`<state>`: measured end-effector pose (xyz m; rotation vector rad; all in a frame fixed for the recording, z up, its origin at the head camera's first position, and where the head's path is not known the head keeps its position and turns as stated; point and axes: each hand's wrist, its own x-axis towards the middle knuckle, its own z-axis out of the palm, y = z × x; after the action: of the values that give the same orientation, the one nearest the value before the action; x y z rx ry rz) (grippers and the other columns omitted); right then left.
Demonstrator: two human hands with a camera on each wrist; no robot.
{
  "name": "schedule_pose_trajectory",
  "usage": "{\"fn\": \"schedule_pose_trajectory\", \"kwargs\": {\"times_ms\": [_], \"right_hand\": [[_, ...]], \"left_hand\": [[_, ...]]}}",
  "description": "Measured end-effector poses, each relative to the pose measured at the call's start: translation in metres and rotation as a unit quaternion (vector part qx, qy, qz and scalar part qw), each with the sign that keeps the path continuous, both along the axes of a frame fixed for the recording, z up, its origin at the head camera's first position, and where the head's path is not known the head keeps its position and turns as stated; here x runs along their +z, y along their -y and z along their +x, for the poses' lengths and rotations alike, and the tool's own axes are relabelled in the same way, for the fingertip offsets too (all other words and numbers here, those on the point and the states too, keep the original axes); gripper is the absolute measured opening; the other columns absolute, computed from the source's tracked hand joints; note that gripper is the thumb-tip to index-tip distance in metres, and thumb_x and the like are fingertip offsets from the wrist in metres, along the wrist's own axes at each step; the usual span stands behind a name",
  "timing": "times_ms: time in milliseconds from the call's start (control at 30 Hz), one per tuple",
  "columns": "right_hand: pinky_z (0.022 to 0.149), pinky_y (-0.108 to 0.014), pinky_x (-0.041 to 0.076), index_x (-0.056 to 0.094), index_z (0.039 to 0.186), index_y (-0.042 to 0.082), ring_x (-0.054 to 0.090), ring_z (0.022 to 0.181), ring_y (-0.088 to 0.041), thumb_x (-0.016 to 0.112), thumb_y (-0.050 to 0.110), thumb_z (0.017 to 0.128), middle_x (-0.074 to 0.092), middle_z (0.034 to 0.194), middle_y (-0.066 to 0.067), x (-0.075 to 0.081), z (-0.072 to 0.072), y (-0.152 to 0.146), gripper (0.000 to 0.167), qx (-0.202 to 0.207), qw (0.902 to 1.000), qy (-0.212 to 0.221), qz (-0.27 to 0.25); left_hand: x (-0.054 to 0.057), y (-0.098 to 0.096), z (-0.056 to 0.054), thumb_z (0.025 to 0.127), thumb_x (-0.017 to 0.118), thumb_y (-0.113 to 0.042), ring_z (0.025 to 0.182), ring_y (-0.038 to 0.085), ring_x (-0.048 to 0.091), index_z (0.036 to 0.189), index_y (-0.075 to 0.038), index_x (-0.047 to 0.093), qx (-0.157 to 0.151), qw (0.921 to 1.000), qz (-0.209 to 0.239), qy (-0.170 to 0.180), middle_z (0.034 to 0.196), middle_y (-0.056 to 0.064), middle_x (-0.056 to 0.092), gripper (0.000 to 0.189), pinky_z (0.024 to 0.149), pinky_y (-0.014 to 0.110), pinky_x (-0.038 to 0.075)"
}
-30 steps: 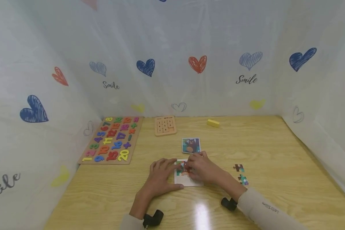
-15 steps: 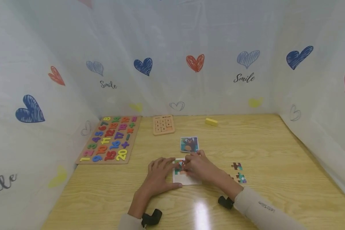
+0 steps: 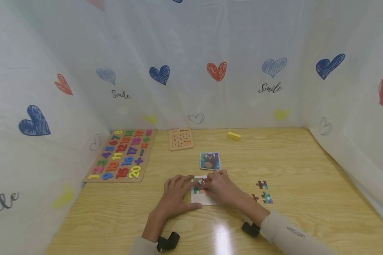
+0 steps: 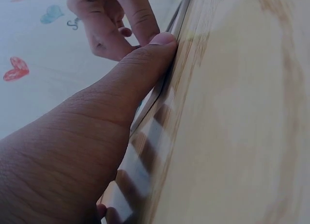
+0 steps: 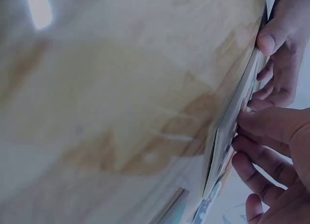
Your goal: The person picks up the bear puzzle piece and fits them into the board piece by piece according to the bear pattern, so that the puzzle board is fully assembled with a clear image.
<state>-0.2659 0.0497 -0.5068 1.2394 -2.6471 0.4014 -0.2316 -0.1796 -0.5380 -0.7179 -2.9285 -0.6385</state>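
Observation:
A small white puzzle tray (image 3: 207,201) lies before me in the head view, with joined jigsaw pieces (image 3: 196,190) along its upper part. My left hand (image 3: 176,195) steadies its left side, fingers spread and thumb against the near edge. Over the tray's right half, my right hand (image 3: 224,187) has its fingers bent and thumb close to them, pinching a jigsaw piece at the picture; the hand mostly hides that piece. In the right wrist view the right thumb and fingers (image 5: 264,122) meet at the tray's surface. Just beyond the tray sits a bear picture card (image 3: 210,161).
Loose jigsaw pieces (image 3: 267,197) lie right of my right forearm. A board of coloured numbers (image 3: 121,156) stands at the left, a wooden sliding number puzzle (image 3: 181,139) at the back, and a yellow block (image 3: 234,136) right of it. Hanging sheets enclose the wooden table (image 3: 293,159).
My right hand has shifted slightly down and stays at the same part of the picture. The left hand keeps its place on the tray. The head view has moved a little.

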Motion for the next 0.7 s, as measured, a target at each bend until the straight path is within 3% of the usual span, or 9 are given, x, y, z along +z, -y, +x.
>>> {"fn": "schedule_pose_trajectory", "kwargs": {"times_ms": [233,367,500,700], "right_hand": [[0.083,-0.042,0.038,0.081,0.098,0.016,0.058,0.091,-0.015,0.075,0.025,0.091,0.064,0.094,0.006,0.002,-0.003,-0.005,0.013,0.014,0.9998,0.008,0.014],[0.085,-0.047,0.038,0.08,0.104,0.017,0.061,0.1,-0.018,0.074,0.019,0.092,0.069,0.103,0.004,0.014,-0.002,-0.013,0.013,0.013,0.9987,0.046,0.018],[0.089,-0.052,0.038,0.078,0.104,0.014,0.061,0.107,-0.023,0.072,0.01,0.091,0.07,0.107,0.0,0.03,-0.001,-0.029,0.015,-0.014,0.9972,0.071,-0.021],[0.082,-0.047,0.037,0.076,0.101,0.01,0.062,0.101,-0.024,0.077,0.006,0.087,0.07,0.103,-0.001,0.036,-0.002,-0.074,0.015,-0.035,0.9958,0.019,-0.083]], "left_hand": [[0.0,-0.001,0.0,0.081,0.063,-0.074,0.14,0.035,0.03,0.145,-0.035,0.052,-0.001,1.0,0.0,-0.003,0.155,-0.001,0.038,0.076,0.107,0.066,0.021],[0.001,-0.003,0.0,0.084,0.062,-0.073,0.139,0.034,0.03,0.146,-0.039,0.05,-0.006,0.9999,-0.011,-0.004,0.156,0.0,0.038,0.072,0.106,0.066,0.022],[0.001,-0.004,0.001,0.087,0.058,-0.071,0.14,0.036,0.029,0.145,-0.045,0.05,-0.012,0.9996,-0.027,-0.003,0.157,0.001,0.036,0.064,0.106,0.066,0.02],[0.004,-0.004,0.003,0.088,0.059,-0.068,0.14,0.039,0.029,0.144,-0.046,0.052,-0.017,0.9994,-0.029,-0.012,0.157,0.004,0.036,0.06,0.106,0.067,0.02]]}}
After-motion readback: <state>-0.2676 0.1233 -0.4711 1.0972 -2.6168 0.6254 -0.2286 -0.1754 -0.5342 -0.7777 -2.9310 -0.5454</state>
